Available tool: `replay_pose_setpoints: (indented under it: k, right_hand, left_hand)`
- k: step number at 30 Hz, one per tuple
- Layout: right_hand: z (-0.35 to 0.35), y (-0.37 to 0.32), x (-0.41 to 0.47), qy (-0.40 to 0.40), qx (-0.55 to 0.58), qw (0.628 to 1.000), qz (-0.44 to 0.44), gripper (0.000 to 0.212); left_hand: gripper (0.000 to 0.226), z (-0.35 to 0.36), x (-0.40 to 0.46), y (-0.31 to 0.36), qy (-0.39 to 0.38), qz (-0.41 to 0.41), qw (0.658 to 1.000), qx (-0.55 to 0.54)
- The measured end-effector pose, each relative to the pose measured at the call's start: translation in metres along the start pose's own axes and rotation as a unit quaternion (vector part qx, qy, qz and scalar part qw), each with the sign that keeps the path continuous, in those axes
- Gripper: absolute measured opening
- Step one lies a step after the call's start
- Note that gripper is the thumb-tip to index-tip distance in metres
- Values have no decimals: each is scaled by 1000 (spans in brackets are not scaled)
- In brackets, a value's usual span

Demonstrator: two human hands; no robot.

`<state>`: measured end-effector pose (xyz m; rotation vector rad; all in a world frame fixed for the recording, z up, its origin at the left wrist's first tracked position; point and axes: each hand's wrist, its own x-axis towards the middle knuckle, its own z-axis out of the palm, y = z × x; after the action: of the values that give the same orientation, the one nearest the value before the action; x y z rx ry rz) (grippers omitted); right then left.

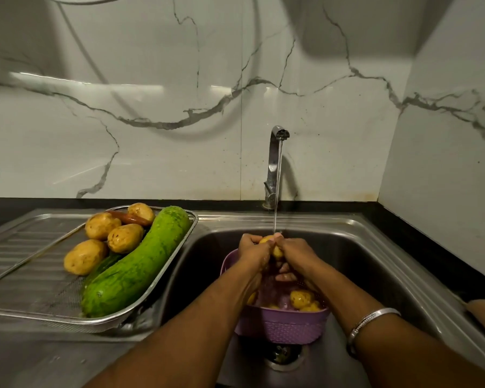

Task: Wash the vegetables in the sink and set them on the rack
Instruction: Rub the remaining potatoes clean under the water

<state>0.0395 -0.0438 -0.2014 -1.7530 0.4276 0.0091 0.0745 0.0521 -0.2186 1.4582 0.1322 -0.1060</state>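
Observation:
Both hands hold one yellow potato under the running water over the sink. My left hand grips its left side and my right hand grips its right side. Below them a purple basket stands in the sink with more potatoes inside. On the drainboard at the left, a metal mesh rack holds several washed potatoes, a large green gourd, and a reddish vegetable partly hidden behind them.
The chrome tap stands behind the sink with water streaming down. The drain lies just in front of the basket. A black counter edge runs along the right side. A marble-pattern wall rises behind.

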Motion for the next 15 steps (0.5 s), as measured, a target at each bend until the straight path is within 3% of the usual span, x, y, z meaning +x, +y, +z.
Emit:
replay_pose_setpoints:
  k: [5, 9, 15]
  right_hand:
    - [-6, -2, 2, 7, 15, 1000, 4, 32]
    - [-5, 0, 11, 77, -6, 997, -23, 31]
    - [-8, 2, 11, 58, -46, 997, 19, 36]
  left_hand:
    - [18, -3, 2, -6, -29, 33, 998, 39]
    - [14, -5, 3, -3, -66, 79, 986, 130]
    - [49, -11, 3, -10, -183, 85, 959, 202]
